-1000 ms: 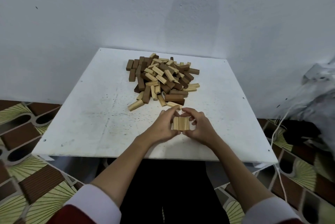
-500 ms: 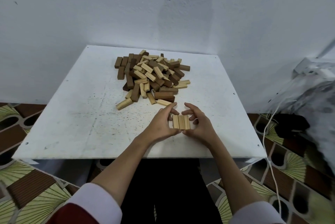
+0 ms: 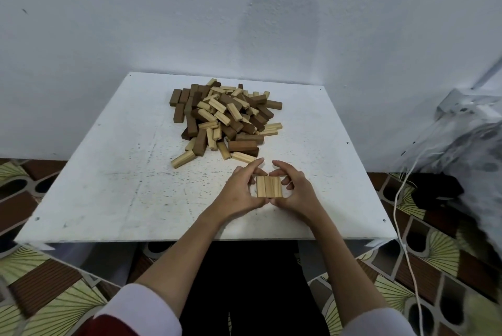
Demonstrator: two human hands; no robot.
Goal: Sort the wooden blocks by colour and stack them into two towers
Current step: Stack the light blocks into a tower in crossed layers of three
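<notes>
A person sits at a white square worktop (image 3: pixel 114 189) set against a pale wall (image 3: pixel 135 23), both forearms reaching forward from white cuffs. Near the front middle of the worktop lie 3 light wooden blocks (image 3: pixel 269 186), side by side and touching, their long sides running away from the person so that together they make a flat square layer. The left hand (image 3: pixel 240 191) cups the left side of this layer and the right hand (image 3: pixel 297 189) cups the right side; the fingers of each are curled round the layer, with the forefingers arching over its far edge and the 2 thumbs lying along its near edge, their tips almost meeting. Whether the fingers squeeze the blocks hard or only touch them cannot be told. Farther back, toward the wall and a little left of centre, sits a loose pile of blocks (image 3: pixel 225 118), dark brown and light ones mixed and lying at every angle, some on top of others. A single light block (image 3: pixel 183 159) lies apart at the pile's near left corner, and another light one (image 3: pixel 243 157) lies just beyond the left hand's fingertips. Below the worktop, patterned floor tiles (image 3: pixel 54 305) in green, brown and black show on both sides. At the right a thin white cable (image 3: pixel 400 221) hangs down past the worktop's edge, beside a blurred grey bundle (image 3: pixel 472 145).
</notes>
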